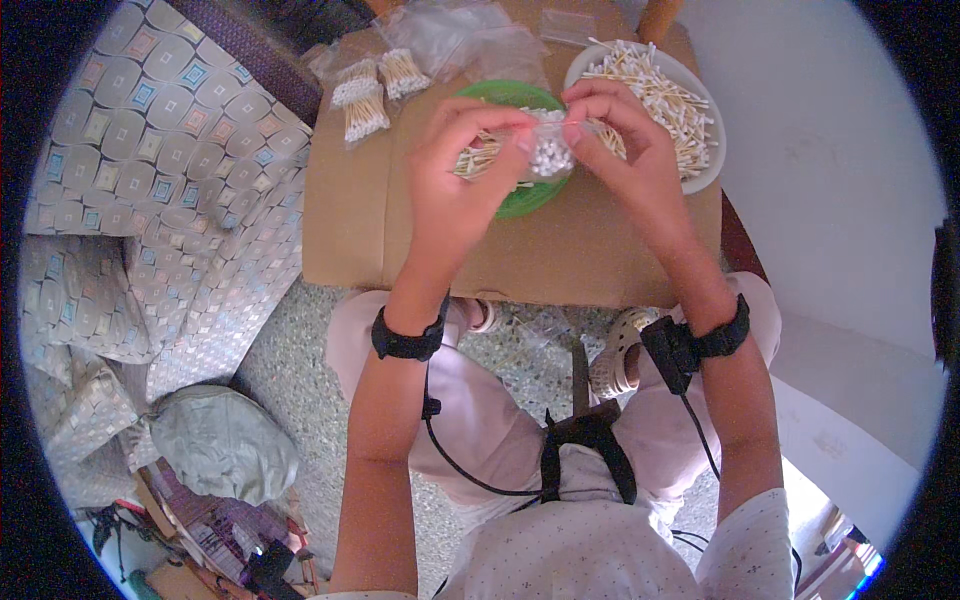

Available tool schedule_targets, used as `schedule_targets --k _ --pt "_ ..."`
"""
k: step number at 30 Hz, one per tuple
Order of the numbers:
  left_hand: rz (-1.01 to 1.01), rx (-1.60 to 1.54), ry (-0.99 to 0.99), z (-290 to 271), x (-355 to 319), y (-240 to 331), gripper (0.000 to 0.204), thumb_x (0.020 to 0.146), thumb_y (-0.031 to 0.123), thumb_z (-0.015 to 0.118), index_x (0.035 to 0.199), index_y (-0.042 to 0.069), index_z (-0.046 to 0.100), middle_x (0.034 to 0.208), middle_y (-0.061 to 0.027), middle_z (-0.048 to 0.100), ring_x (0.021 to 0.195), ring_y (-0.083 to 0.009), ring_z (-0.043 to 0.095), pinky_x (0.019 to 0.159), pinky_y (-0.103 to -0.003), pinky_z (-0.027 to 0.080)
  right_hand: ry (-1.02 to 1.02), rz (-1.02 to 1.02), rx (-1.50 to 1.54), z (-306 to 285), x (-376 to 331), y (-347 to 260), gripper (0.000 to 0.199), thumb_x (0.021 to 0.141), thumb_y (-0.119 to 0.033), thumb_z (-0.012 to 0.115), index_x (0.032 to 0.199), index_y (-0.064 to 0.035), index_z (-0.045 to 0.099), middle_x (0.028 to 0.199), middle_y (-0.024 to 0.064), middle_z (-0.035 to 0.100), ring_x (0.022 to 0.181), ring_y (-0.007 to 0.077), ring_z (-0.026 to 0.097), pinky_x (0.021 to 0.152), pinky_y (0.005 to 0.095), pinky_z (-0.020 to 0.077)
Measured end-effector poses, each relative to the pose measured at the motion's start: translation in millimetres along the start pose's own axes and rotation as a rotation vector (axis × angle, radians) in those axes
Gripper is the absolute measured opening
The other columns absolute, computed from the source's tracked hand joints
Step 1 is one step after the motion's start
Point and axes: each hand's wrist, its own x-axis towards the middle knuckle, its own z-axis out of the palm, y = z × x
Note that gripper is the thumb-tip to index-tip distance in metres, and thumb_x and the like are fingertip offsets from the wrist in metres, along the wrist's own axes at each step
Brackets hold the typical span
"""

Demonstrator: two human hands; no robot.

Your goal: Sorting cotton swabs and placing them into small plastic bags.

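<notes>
Between my two hands hangs a small clear plastic bag (551, 157) with white-tipped cotton swabs inside. My left hand (470, 150) pinches the bag's top edge on the left, thumb against fingers. On the right, my right hand (622, 135) pinches the same edge. Below the bag lies a green plate (518, 205) with loose cotton swabs (478, 158) on it, partly hidden by my hands. Beyond my right hand, a white bowl (718, 150) is heaped with cotton swabs (660, 90).
Filled swab bags (365, 100) lie at the far left of the cardboard-topped table (350, 220). Clear empty bags (450, 40) are spread at the back. A patterned sofa (190, 210) stands to the left, a white wall (820, 150) to the right. Cables run from both wrist straps.
</notes>
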Motion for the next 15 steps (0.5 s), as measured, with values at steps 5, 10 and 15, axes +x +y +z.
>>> schedule_targets --k 5,10,15 --pt "0.186 0.171 -0.006 4 4 4 0.017 0.071 0.008 0.069 0.088 0.006 0.066 0.088 -0.0069 0.06 0.085 -0.0221 0.055 0.079 -0.032 0.042 -0.024 -0.065 -0.146 3 -2 -4 0.013 0.075 -0.011 0.066 0.085 -0.0037 0.061 0.1 0.0074 0.057 0.098 0.0214 0.054 0.09 0.0311 0.0395" --pt "0.14 0.164 -0.081 1 4 -5 0.015 0.071 0.008 0.069 0.086 0.006 0.066 0.084 -0.0074 0.06 0.086 -0.0234 0.056 0.081 -0.033 0.04 -0.034 -0.086 -0.177 5 -3 -5 0.014 0.073 -0.009 0.066 0.084 -0.0035 0.061 0.099 0.0079 0.057 0.097 0.0218 0.054 0.088 0.0313 0.0404" --pt "0.101 0.076 -0.084 2 3 1 0.011 0.072 0.007 0.068 0.083 0.004 0.065 0.082 -0.0076 0.06 0.083 -0.0219 0.057 0.077 -0.031 0.042 0.008 -0.068 -0.168 5 -3 -10 0.011 0.073 -0.008 0.066 0.082 -0.0033 0.061 0.097 0.0075 0.057 0.095 0.021 0.054 0.087 0.0303 0.0404"
